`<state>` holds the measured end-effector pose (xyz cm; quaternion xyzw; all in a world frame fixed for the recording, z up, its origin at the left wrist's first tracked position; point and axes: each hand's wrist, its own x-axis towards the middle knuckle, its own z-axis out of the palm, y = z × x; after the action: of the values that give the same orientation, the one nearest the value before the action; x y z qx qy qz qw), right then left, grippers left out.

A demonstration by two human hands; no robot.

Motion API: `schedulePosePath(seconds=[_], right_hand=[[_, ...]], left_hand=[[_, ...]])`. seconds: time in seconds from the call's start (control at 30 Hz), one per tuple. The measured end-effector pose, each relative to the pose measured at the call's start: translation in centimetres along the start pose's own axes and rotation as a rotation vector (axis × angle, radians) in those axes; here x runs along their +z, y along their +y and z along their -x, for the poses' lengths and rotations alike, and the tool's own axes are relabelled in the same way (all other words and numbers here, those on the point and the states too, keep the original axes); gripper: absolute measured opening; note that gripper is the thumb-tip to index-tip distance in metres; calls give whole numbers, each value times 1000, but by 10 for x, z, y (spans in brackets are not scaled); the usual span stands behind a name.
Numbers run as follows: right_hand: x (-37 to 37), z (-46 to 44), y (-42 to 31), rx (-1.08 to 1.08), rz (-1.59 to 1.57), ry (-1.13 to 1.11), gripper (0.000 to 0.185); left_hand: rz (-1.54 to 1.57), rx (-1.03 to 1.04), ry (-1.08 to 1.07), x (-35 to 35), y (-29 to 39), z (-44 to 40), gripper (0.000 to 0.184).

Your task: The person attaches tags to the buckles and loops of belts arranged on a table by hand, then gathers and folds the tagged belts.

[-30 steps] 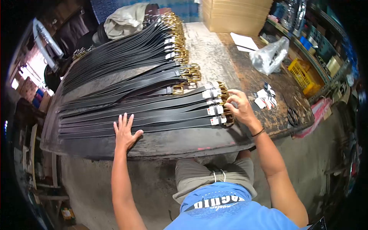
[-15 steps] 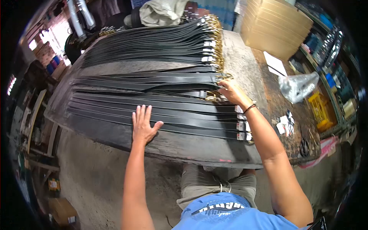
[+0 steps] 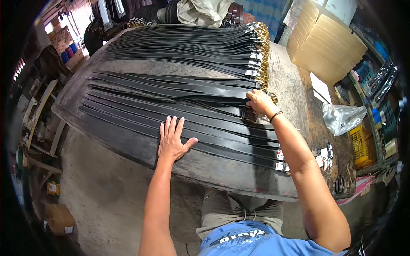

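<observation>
Left hand (image 3: 171, 141) spread wide and flat on the near belts (image 3: 222, 128), gripping nothing! Right hand (image 3: 260, 102), fingers curled at the buckle end of the middle belts (image 3: 171, 85); can't tell whether it grips. Both sets lie across the table (image 3: 205, 173). Far right, a clear plastic bag (image 3: 343, 118), contents unclear; beyond it, a yellow crate (image 3: 362, 147). Near left, a cardboard box (image 3: 60, 219) on the floor, contents hidden.

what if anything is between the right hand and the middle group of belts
Nothing visible: the right hand is touching the middle belts near one end. The left hand lies over the nearer belts.
</observation>
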<state>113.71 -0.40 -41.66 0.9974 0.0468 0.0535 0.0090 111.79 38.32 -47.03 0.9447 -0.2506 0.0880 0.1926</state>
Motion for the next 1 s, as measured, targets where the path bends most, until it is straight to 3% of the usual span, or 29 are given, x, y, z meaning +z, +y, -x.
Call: schedulePosePath(seconds=[0.07, 0.2, 0.3, 0.4, 0.47, 0.57, 0.8, 0.87, 0.93, 1.0], right_hand=[[5, -5, 6, -74, -17, 67, 25], [-20, -13, 3, 109, -49, 20, 21], [-49, -18, -1, 113, -127, 108, 20], [-67, -23, -2, -37, -178, 341, 23], [-82, -23, -6, -61, -191, 343, 25], [-114, -10, -37, -18, -260, 221, 26], [-138, 73, -132, -83, -333, 258, 45], [-136, 103, -163, -3, -415, 180, 49], [-115, 127, -181, -42, -449, 217, 54], [-99, 149, -197, -71, -523, 195, 59]], left_hand=[[-3, 6, 2, -1, 1, 0, 96], [23, 13, 32, 0, 0, 1, 96], [34, 20, 51, 1, -1, 0, 95], [38, 16, 53, 1, -1, 0, 95], [37, 11, 50, 0, -2, -1, 95], [60, -6, 77, 3, -3, 1, 96], [2, 179, 378, 9, -13, 5, 77], [378, 103, 437, 13, -8, 8, 80], [1266, -61, 452, 16, 38, 23, 81], [1958, -290, 316, 1, 81, 38, 75]])
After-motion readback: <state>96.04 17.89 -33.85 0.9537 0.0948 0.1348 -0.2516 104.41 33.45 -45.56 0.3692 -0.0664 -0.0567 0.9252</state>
